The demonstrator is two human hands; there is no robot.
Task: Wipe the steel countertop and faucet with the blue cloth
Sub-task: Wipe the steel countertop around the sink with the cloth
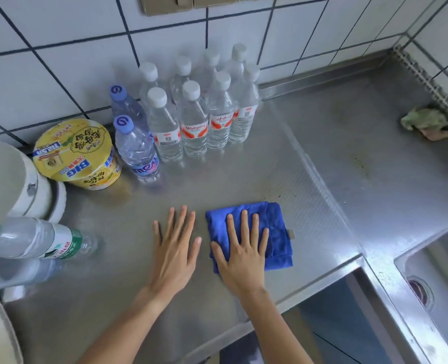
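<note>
The folded blue cloth (pixel 275 227) lies flat on the steel countertop (pixel 243 179), near its front edge. My right hand (pixel 241 253) rests palm down on the cloth's left half, fingers spread and straight, pressing on it without gripping. My left hand (pixel 175 248) lies flat on the bare steel just left of the cloth, fingers apart, holding nothing. No faucet shows in this view.
Several clear water bottles (pixel 194 114) stand at the tiled wall, with two blue-capped bottles (pixel 136 151) and a yellow instant noodle cup (pixel 78 156) to their left. A bottle (pixel 31 240) and white containers crowd the left edge. A crumpled rag (pixel 425 122) lies far right. The sink basin (pixel 438 279) opens at lower right.
</note>
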